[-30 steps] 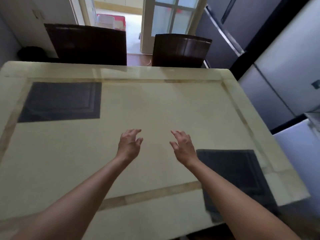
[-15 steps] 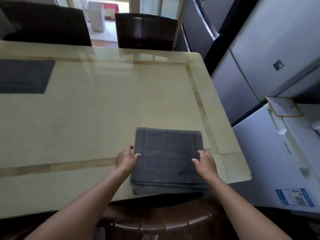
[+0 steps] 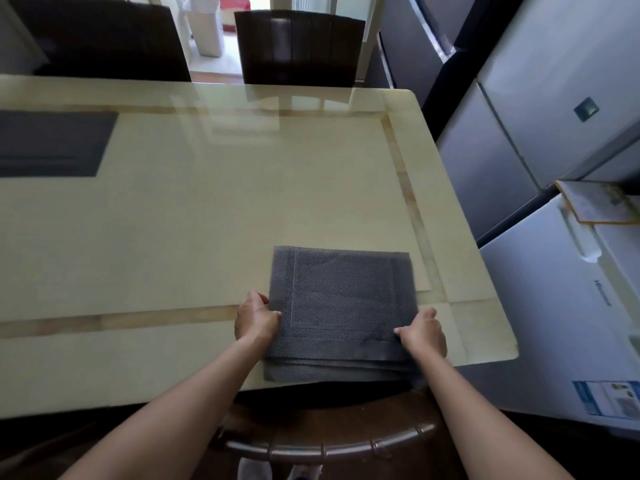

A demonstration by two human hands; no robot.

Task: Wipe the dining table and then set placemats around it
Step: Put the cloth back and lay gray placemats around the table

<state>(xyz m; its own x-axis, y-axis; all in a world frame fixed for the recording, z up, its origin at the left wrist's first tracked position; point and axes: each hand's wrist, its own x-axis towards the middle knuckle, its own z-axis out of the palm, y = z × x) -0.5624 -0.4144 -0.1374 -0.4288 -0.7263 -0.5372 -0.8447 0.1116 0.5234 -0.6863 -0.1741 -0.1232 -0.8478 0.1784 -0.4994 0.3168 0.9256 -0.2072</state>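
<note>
Placemats of dark grey woven mesh lie in a small stack at the near right corner of the dining table, squarely in front of the person and just above the curved back of a brown chair. Judging by the thin, layered edges fanning out along the near side, the stack looks light and flexible rather than rigid, likely to sag if lifted by one corner. The open weave probably gives fingers decent purchase, while the glossy tabletop beneath would let the mats slide easily. Best hold would seem to be at the two side edges near the front corners, where a single top mat can be peeled away from those below.

That is roughly where the hands are. The left hand presses against the stack's left edge with its thumb on the top surface; the right hand is closed over the right front corner, thumb on top and fingers tucked beneath. Whether it pinches only the top mat or several layers cannot be told.

Each mat shows a diagonal rib pattern with a stitched border running parallel to its edges. The lower layers are slightly offset and overhang the table's near edge a little. One more placemat of the same grey already lies flat at the far left, well apart from the stack.
</note>
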